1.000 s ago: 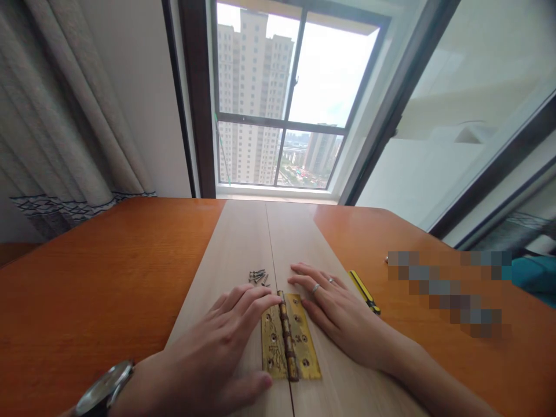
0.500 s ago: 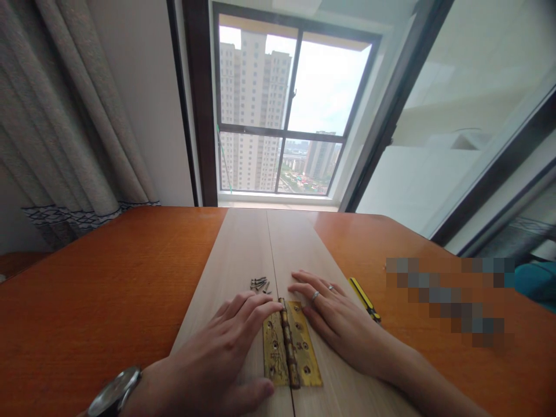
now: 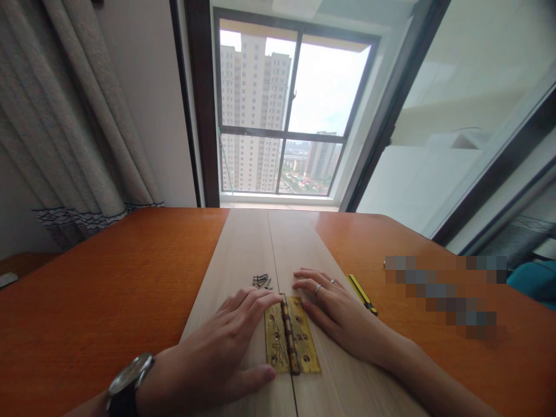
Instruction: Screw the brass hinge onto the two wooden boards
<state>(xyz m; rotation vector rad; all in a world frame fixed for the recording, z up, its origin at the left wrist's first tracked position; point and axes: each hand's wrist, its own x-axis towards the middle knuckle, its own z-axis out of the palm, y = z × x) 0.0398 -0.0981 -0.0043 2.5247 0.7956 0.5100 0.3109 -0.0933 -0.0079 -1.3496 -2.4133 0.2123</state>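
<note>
Hinge (image 3: 292, 340) lies unfolded across two pale boards (image 3: 243, 246). Left hand (image 3: 217, 343) spread, fingers at hinge's top edge, thumb apart; right hand (image 3: 341, 310) flattened beside it, gripping nothing. Metal: probably stiff, fairly heavy; best held by outer edges.

Hinge (image 3: 292, 339): brass-coloured, surface worn, barrel tarnished; opened flat, each leaf pierced with screw holes. Barrel aligned with the seam between left board (image 3: 241, 246) and right board (image 3: 299, 246), one leaf being laid on each. Both boards pale, wood-grained; placed flat, side by side, on the orange-brown tabletop (image 3: 169, 260).
</note>
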